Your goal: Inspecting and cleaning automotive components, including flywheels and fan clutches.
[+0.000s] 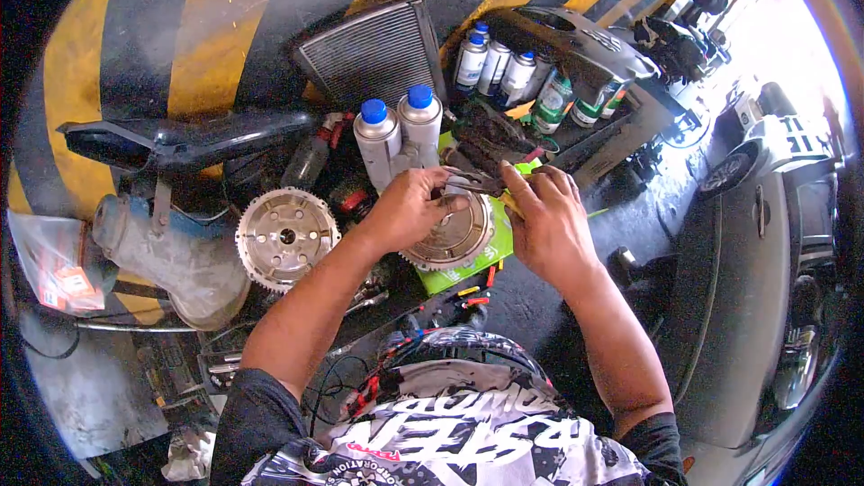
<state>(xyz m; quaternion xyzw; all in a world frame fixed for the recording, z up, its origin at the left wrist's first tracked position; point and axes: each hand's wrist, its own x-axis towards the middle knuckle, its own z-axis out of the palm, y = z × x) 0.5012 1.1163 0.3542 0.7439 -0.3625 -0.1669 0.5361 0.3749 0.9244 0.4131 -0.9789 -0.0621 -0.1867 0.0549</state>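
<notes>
My right hand (549, 216) is closed round a pair of pliers (477, 183), with a bit of yellow handle showing by the fingers. The dark jaws point left, toward my left hand (412, 209). That hand is closed in a pinch at the jaw tips; whatever lies between its fingers is too small to make out. Below both hands, partly covered by them, a round metal plate with a toothed rim (454, 238) lies on a bright green box or sheet (436, 283). A second toothed metal plate (288, 238) lies to the left, beside my left forearm.
Two blue-capped spray cans (420, 121) stand just behind my left hand. More cans and green bottles (551, 103) are farther right. A radiator (369, 54) leans on the striped wall. At left are a grimy metal housing (171, 252) and a plastic bag (54, 261); a car (747, 288) stands right.
</notes>
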